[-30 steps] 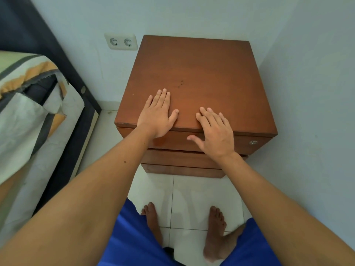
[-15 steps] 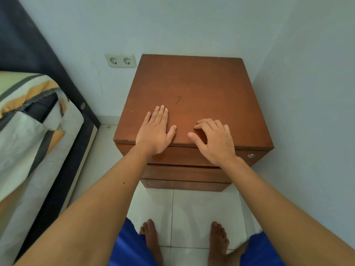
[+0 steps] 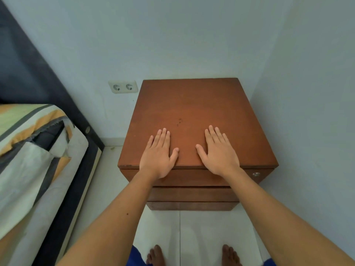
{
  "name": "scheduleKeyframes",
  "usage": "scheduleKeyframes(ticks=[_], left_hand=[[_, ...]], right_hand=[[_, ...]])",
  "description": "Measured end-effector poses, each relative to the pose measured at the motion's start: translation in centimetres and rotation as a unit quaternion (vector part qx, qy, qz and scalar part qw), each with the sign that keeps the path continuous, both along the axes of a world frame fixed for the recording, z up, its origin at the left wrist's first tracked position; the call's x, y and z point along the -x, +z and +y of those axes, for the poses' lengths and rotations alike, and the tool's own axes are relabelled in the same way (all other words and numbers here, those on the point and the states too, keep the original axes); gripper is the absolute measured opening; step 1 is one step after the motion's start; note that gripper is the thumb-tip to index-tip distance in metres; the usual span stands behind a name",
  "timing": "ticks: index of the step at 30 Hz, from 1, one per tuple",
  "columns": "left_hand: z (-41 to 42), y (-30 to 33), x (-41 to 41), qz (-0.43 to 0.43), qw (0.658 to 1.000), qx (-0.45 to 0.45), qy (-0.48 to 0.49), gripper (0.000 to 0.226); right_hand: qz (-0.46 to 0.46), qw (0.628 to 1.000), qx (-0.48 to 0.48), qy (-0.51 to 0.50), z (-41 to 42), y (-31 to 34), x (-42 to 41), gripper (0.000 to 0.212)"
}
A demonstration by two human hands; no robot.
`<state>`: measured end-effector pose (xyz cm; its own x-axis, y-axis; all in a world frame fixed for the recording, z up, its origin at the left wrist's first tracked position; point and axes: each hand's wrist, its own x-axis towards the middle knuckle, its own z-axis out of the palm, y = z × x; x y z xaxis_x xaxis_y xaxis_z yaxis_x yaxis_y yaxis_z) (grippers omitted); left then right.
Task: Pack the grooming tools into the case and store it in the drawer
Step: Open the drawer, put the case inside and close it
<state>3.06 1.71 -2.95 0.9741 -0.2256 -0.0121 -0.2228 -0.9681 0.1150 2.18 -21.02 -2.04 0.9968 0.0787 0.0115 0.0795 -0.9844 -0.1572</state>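
Striped bedding in orange, green and grey covers the bed (image 3: 28, 150) at the left, beside a dark headboard. A double wall socket (image 3: 123, 86) sits just left of the brown wooden cabinet (image 3: 192, 104). On its worktop the left hand (image 3: 156, 153) lies flat, fingers (image 3: 163, 137) released and holding nothing; the right hand (image 3: 219, 153) rests likewise, apart from it. Below them the top drawer (image 3: 192, 177) is closed, a small round lock (image 3: 256, 174) at its right end. No case shows.

walls: pale blue-grey, corner behind & to right of hands
floor (image 3: 201, 227): white tiles, below hands
socket (image 3: 123, 86): double, white, on wall up-left of hands
bed (image 3: 28, 150): far left of hands, striped sheet, dark frame
light: soft, even
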Motion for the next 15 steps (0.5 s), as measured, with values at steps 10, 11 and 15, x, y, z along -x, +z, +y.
scheduleKeyframes(ticks=[10,11,15], left_hand=[[0.06,-0.06,-0.20,0.003,1.000,0.000,-0.003,0.075],[0.10,0.09,-0.15,0.006,1.000,-0.001,-0.002,0.075],[-0.28,0.17,0.40,0.016,1.000,-0.015,0.003,0.076]], right_hand=[[0.002,1.000,0.007,-0.001,0.01,0.01,-0.09,0.080],[0.004,1.000,0.005,0.000,0.00,0.12,-0.03,0.080],[0.000,1.000,0.012,0.007,0.13,0.00,0.27,0.077]])
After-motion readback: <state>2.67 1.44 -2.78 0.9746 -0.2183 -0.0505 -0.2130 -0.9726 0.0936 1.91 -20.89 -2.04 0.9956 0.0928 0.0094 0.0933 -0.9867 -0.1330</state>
